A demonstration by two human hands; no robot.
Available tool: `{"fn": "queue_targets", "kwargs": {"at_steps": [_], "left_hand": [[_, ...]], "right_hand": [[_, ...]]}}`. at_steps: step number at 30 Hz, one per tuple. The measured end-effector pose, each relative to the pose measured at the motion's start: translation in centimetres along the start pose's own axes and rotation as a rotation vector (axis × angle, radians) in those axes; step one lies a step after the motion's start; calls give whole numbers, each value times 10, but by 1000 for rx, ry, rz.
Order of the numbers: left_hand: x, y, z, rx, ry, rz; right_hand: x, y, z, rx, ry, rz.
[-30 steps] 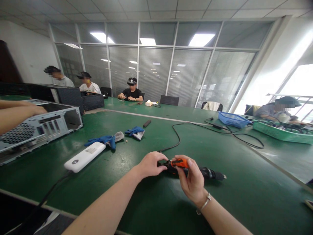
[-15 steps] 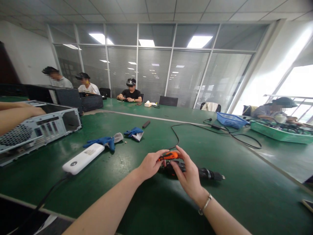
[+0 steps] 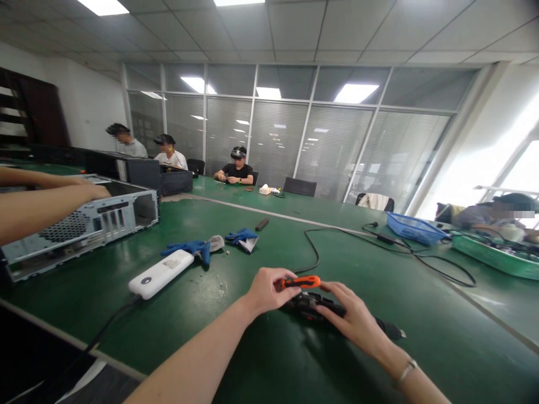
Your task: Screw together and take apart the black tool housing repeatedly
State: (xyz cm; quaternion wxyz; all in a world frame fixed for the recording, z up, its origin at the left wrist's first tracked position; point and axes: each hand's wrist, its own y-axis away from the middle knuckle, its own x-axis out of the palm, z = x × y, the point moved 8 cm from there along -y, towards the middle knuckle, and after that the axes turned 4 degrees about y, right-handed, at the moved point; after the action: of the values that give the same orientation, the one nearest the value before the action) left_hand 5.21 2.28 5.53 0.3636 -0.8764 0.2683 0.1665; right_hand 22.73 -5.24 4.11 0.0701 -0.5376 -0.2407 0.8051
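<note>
My left hand [image 3: 269,292] is closed around an orange-and-black handled tool [image 3: 309,281], which looks like a screwdriver; its far end is hidden in the fingers. Beneath both hands, a long black electric screwdriver [image 3: 309,306] lies on the green table [image 3: 236,348], its tip pointing right. My right hand [image 3: 353,314] is over the electric screwdriver, thumb and fingers apart. Its fingertips come close to the free end of the orange handle; whether they touch is unclear. The right palm and fingers cover part of the electric screwdriver.
Left of my hands lie a white corded device [image 3: 162,274] and blue-grey gloves [image 3: 191,249]. A co-worker's arms reach into an open computer case [image 3: 101,219]. A black cable [image 3: 314,255] runs right toward blue [image 3: 415,229] and green baskets [image 3: 497,255]. Several people sit around the table.
My right hand has drawn back to the right from the orange handle, which now sits in my left hand alone. The whole view has shifted, with objects lower and further right.
</note>
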Motion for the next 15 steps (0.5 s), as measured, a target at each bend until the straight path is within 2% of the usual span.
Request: {"fn": "queue_targets", "kwargs": {"at_steps": [4,6,10,13,15], "left_hand": [[20,6,-22,193,-142,155],[35,12,-28,270,-180,252],[61,20,-28,312,-247,448],[68,22,-26,296,-267,552],[67,20,-23,260,-275,586]], "right_hand": [[0,23,-38,-8,34,189],[-1,35,-52,-11,57,234],[-4,46,-63,19,133,174],[-5,43,-67,42,173,124],[-7,40,-78,81,205,104]]}}
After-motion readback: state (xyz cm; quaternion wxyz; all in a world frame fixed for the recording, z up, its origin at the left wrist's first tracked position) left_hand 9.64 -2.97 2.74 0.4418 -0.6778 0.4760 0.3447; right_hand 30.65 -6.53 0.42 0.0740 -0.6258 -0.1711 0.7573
